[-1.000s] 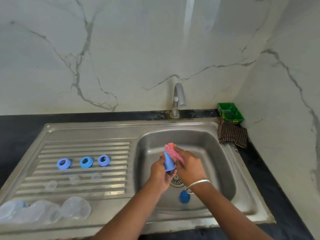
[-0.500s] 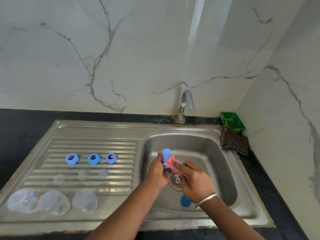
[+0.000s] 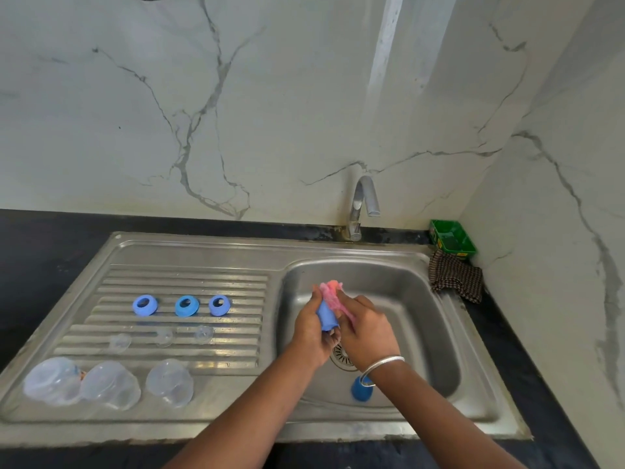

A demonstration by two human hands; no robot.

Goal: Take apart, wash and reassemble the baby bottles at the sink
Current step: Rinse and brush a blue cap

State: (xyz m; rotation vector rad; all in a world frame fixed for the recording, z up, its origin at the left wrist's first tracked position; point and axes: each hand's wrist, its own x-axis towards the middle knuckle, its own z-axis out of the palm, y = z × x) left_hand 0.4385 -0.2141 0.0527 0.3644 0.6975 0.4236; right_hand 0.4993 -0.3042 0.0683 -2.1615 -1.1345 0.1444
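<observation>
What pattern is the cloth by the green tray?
Dark brown with fine light checks, on the cloth in the head view.

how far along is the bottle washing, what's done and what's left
Taken apart: three blue screw rings, three clear teats and three clear plastic bottles lie separate on the steel draining board. In hand: left hand holds a blue cap, right hand scrubs it with a pink scrubber. Left: another blue cap in the basin, then reassembly.
</observation>
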